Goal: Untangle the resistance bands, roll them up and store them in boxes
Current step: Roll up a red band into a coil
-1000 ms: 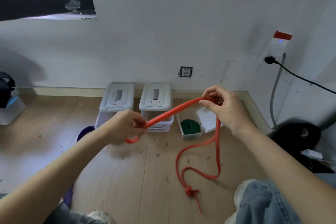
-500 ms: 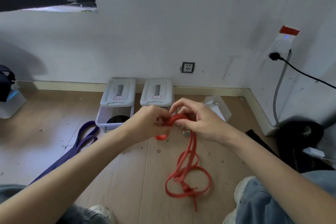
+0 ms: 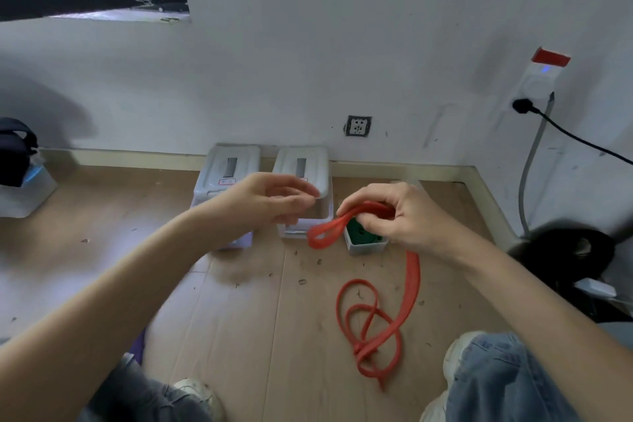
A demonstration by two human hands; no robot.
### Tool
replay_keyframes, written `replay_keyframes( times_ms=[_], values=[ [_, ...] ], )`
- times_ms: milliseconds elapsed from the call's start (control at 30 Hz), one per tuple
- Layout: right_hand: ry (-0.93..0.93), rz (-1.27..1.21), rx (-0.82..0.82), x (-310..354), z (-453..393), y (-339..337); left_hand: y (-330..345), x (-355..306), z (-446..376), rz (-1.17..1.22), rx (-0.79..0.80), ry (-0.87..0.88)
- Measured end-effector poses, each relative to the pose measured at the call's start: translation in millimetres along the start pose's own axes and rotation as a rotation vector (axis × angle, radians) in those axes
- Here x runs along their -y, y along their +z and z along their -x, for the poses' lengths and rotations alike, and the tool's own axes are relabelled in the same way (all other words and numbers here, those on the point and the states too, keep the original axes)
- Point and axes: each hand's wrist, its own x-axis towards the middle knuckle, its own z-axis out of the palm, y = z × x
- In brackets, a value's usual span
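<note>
We see our right hand [image 3: 397,212] curled round one end of the red band [image 3: 409,288], pinching a small folded loop of it that sticks out to the left of our fingers. From under that hand the band drops to the wooden floor [image 3: 239,319], where the rest lies in loose overlapping loops with a tangle near our right knee [image 3: 496,373].

Our left hand [image 3: 270,202] hangs in the air just left of the loop, apart from the band, its fingers loosely bent and holding nothing. It is a little blurred.

Behind our hands, by the wall [image 3: 342,44], stand two white boxes side by side. The left box [image 3: 222,178] and the middle box [image 3: 305,164] each have a lid propped up at the back. Just to their right sits a small open box [image 3: 363,247] with a rolled green band [image 3: 356,233] inside; our right hand covers part of it.

A strip of purple band [image 3: 138,346] shows on the floor by our left arm, mostly hidden by it. A socket [image 3: 358,126] is set in the wall above the boxes, and a black cable [image 3: 575,139] runs from a plug on the right wall. A dark bag [image 3: 15,151] rests on a pale container at the far left.
</note>
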Motion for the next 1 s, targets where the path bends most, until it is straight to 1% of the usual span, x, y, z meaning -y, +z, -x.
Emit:
replay_keyframes(
  times_ms=[100,233,333,433,500,633,700,833,933,1000],
  values=[
    [-0.04,-0.021,-0.047,2,-3,3,18,0,-4,-0.099,0.083,0.04],
    [-0.049,-0.02,-0.133,0,-6,7,25,4,-9,-0.065,0.088,0.036],
    [-0.031,0.015,-0.125,-2,-9,8,26,5,-9,-0.03,0.079,0.021],
    [-0.037,0.059,-0.111,-2,-10,9,28,6,-8,-0.045,0.117,0.009],
    [-0.036,0.07,-0.106,-1,-10,8,29,4,-7,-0.003,0.142,-0.034],
    [-0.048,0.053,-0.102,1,-8,6,30,2,-5,0.208,0.217,-0.108],
    [-0.07,0.05,-0.074,1,-7,5,27,2,-4,0.23,0.232,-0.131],
    [-0.048,0.09,0.068,-3,-4,-2,13,0,-3,0.109,0.25,-0.209],
    [-0.003,0.036,0.147,-2,-2,-3,7,0,-1,0.165,0.274,-0.193],
    [-0.016,-0.058,0.137,1,-2,1,6,-1,-1,0.216,0.303,-0.165]
  ],
)
